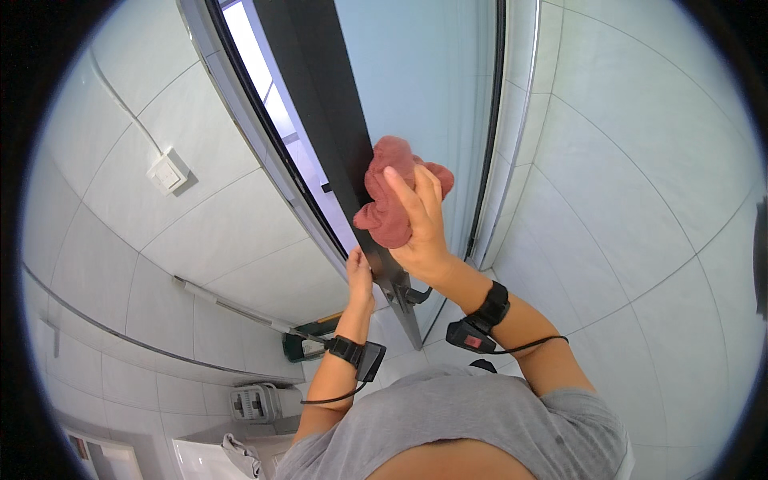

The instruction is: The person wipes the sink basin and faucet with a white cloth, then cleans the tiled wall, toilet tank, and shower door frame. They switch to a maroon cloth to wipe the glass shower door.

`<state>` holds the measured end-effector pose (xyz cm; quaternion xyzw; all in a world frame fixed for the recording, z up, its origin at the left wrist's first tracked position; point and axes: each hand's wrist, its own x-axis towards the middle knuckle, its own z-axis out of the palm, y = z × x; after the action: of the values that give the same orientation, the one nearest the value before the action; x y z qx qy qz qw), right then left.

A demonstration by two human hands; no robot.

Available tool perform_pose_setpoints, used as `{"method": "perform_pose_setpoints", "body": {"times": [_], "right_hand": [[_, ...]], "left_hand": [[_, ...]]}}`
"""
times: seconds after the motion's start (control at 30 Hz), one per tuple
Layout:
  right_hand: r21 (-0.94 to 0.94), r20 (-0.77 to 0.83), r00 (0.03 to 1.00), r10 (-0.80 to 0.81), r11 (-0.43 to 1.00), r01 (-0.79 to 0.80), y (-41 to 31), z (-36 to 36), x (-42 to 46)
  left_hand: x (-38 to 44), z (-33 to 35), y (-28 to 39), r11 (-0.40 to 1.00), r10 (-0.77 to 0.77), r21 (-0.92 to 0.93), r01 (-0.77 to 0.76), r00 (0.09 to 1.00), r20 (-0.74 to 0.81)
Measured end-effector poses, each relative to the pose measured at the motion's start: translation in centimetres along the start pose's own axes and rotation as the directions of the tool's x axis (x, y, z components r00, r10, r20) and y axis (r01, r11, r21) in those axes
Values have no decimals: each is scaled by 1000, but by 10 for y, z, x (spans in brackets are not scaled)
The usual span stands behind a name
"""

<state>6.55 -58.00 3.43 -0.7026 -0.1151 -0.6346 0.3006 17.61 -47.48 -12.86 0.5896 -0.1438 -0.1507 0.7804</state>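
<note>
A bunched reddish cloth (393,204) is under my right hand (426,234), pressed on the glass panel (420,78) beside the dark door frame (318,90). My right fingers spread over the cloth, and the thumb side is partly hidden. My left hand (360,273) is at the free edge of the door, lower down, with its fingers up along the edge; part of it is behind the door. Below the cloth, a black lever handle (418,295) sticks out from the frame. The door stands ajar, with a bright gap to its left.
A white wall switch (168,172) with a cable is on the tiled wall at left. Beneath it leans a long pole (234,309) over a dark green dustpan-like thing (294,347). A grey plastic container (255,403) and a draped grey cloth (241,456) are at lower left. Tiled wall (600,240) rises at right.
</note>
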Motion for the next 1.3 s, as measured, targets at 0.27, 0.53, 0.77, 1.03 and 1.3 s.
{"method": "perform_pose_setpoints", "body": {"times": [0.27,0.53,0.77,1.03,1.3], "right_hand": [[-144,55,998,-41,988,48,77,-7,25],[-75,-214,837,504,845,-529,237,-19,64],[-53,58,994,-89,994,93,107,41,72],[-48,281,903,-324,935,351,143,14,97],[-115,-166,975,150,979,-171,298,-49,166]], "left_hand": [[-20,36,77,945,28,-322,-58,995,-97],[-3,33,90,874,156,-389,-292,925,-346],[10,47,102,805,317,-297,-514,795,-517],[19,49,112,862,276,-134,-489,673,-686],[20,39,109,851,308,-47,-524,568,-763]]}}
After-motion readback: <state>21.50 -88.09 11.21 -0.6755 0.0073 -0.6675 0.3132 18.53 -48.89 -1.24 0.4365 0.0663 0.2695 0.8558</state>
